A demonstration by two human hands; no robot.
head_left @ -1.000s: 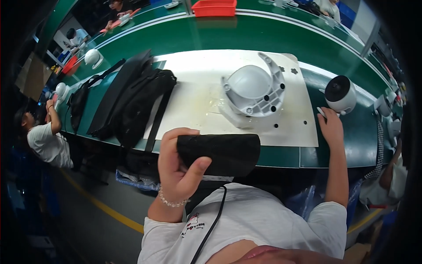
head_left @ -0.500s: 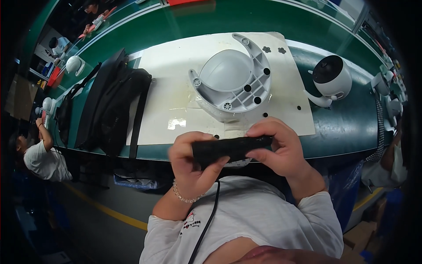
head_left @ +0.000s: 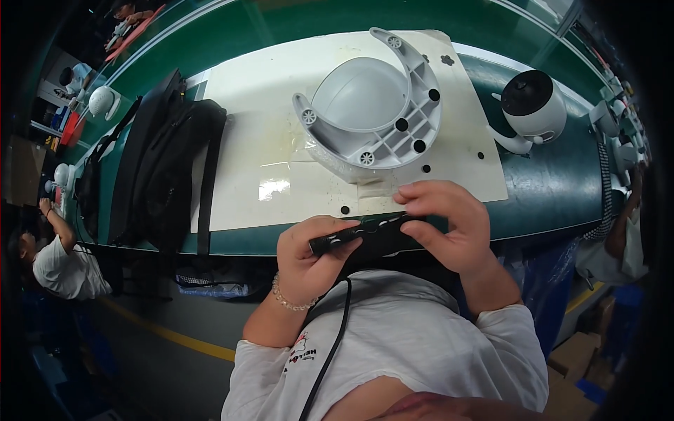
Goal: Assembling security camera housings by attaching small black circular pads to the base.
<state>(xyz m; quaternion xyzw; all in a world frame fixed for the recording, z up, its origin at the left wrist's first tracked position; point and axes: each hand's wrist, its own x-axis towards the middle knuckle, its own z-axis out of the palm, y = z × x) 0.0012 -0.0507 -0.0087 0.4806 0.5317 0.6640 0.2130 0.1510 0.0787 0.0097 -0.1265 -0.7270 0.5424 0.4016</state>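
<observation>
Matt black plastic device [head_left: 372, 235]; smooth grey plastic dome housing [head_left: 372, 105]; matt white paper mat [head_left: 281, 161]; black cloth bag [head_left: 161, 175].

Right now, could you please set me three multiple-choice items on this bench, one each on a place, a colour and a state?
1. Where does the black backpack lie?
A. left of the white mat
B. on the grey dome housing
C. beside the round white camera

2. What colour is the bench top?
A. red
B. green
C. yellow

3. How is the black bar-shaped device held?
A. left hand only
B. lying free
C. left and right hand together

Key: 1 A, it overlaps the mat's left edge. 2 B, green surrounds the mat. 3 C, each hand's grip takes one end.
</observation>
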